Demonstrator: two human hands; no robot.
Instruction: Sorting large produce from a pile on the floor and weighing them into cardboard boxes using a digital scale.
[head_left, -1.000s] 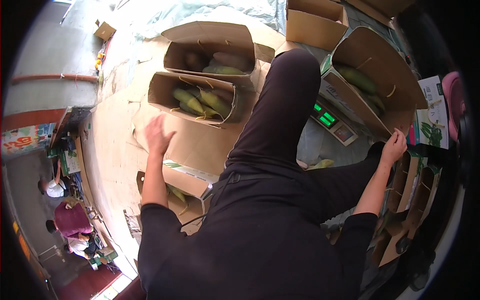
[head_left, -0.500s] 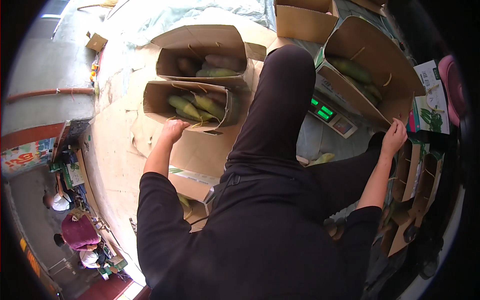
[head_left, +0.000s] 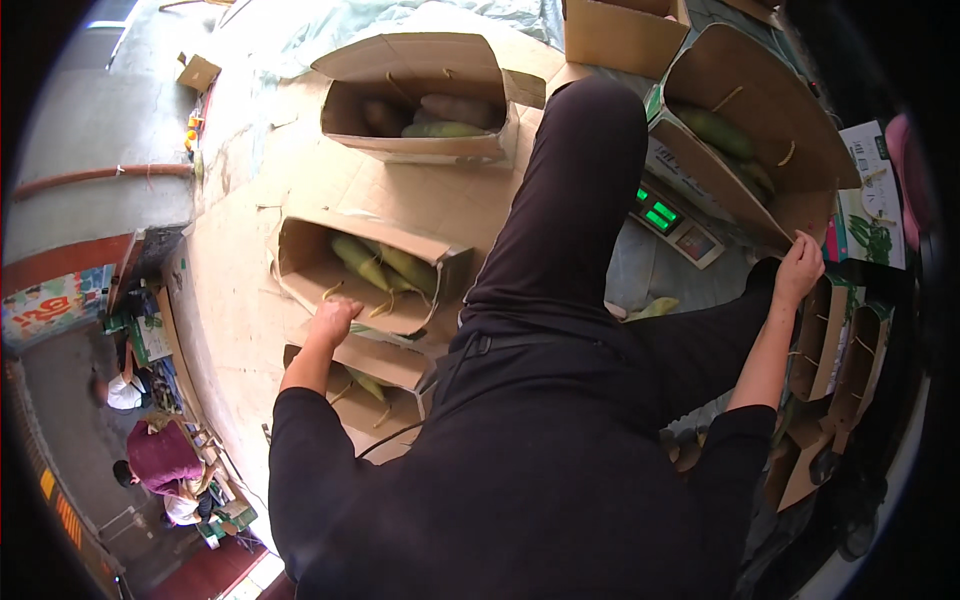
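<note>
Since a second ago the left hand (head_left: 333, 322) has come down from the air, where it hung with fingers spread, and now rests curled on the near rim of the open brown cardboard box of long green mangoes (head_left: 372, 275); whether it actually pinches the flap I cannot tell. The right hand (head_left: 800, 268) has stayed put, its fingers closed on the edge of the tall brown cardboard box holding green fruit (head_left: 760, 140), which stands on the grey weighing scale with a green lit display (head_left: 672, 222). So the middle box, lying on the flattened cardboard sheets covering the floor (head_left: 330, 190), looks to be the one now in hand.
</note>
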